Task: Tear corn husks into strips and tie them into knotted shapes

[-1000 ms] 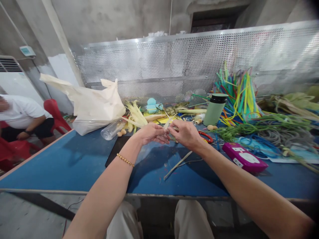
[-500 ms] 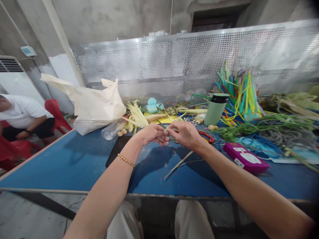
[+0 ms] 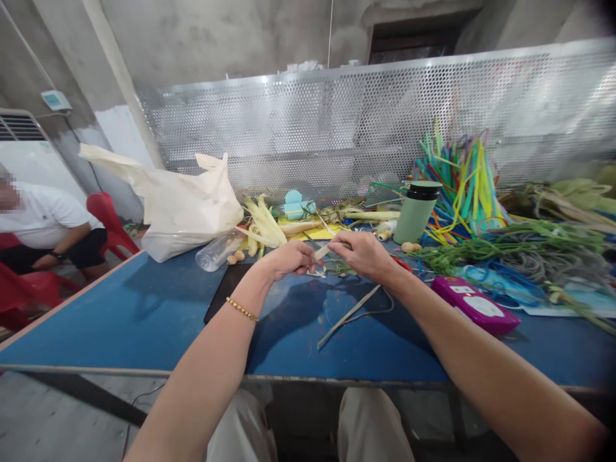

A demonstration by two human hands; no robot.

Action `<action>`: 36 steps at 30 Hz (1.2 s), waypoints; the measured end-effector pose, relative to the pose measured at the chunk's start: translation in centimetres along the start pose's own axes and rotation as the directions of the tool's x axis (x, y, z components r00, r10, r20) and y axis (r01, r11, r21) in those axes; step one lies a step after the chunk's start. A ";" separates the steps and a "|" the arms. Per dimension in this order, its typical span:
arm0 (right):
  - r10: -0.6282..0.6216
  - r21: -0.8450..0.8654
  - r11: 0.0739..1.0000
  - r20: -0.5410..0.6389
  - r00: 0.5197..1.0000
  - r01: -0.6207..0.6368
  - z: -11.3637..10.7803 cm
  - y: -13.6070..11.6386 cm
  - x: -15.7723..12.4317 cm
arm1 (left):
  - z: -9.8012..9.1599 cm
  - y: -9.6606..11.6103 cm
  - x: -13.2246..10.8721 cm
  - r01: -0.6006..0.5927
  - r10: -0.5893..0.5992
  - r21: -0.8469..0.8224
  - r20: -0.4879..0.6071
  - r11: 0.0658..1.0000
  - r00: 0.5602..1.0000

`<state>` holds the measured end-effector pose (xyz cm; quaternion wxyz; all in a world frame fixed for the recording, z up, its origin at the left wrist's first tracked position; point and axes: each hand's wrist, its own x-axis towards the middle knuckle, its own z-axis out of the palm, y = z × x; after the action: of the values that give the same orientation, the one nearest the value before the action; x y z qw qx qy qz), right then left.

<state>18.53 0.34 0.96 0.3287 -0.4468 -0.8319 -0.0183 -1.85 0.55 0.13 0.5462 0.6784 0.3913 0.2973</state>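
Observation:
Over the middle of the blue table, my left hand and my right hand face each other, both closed on a pale flat strip that looks like corn husk. The strip spans the small gap between my fingertips. My left hand pinches its left end; the right end goes into my right fingers, where a thin dark piece also shows. Below my hands a dry stalk and a thin grey cord rest on the table. Behind them are loose pale husks.
At the left stand a white plastic bag, a clear bottle and a dark tablet. To the right are a green tumbler, a purple box, green strands and coloured strips. A person sits at far left.
My hands have drawn slightly apart, and more of the pale strip shows between them. My right hand has shifted a little to the right. The things on the table lie as before.

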 end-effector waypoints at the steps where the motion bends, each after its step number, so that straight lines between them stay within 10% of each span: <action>1: 0.002 0.017 1.000 0.016 1.000 -0.003 -0.2 0.4 0.1 | -0.1 0.0 0.0 0.010 -0.010 -0.007 -0.005 1.000 1.000; 17: 0.215 0.118 0.969 0.030 0.976 -0.217 -1.5 3.7 1.0 | 0.4 1.1 -0.6 0.094 -0.095 -0.012 -0.108 0.996 0.990; 22: 0.270 -0.175 0.954 0.137 0.953 -0.245 -1.5 4.4 0.8 | 0.3 1.3 -0.6 0.099 -0.105 -0.060 -0.101 0.993 0.989; 26: 0.248 -0.425 0.865 -0.103 0.963 -0.268 -2.3 4.5 0.4 | 0.2 1.5 -0.6 0.135 -0.147 -0.092 -0.148 0.987 0.978; 30: 0.115 -0.239 0.952 -0.308 0.944 -0.194 -2.4 2.2 0.4 | 0.4 1.5 -0.5 0.096 -0.133 -0.168 -0.228 0.981 0.964; 36: 0.023 0.371 0.912 0.381 0.924 -0.175 -0.1 -2.2 -0.4 | 0.4 1.0 0.5 0.003 -0.107 -0.219 -0.467 0.976 0.878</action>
<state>17.08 -1.32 1.37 0.2512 -0.4082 -0.8407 0.2520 -1.03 0.68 0.98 0.5105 0.5113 0.4987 0.4789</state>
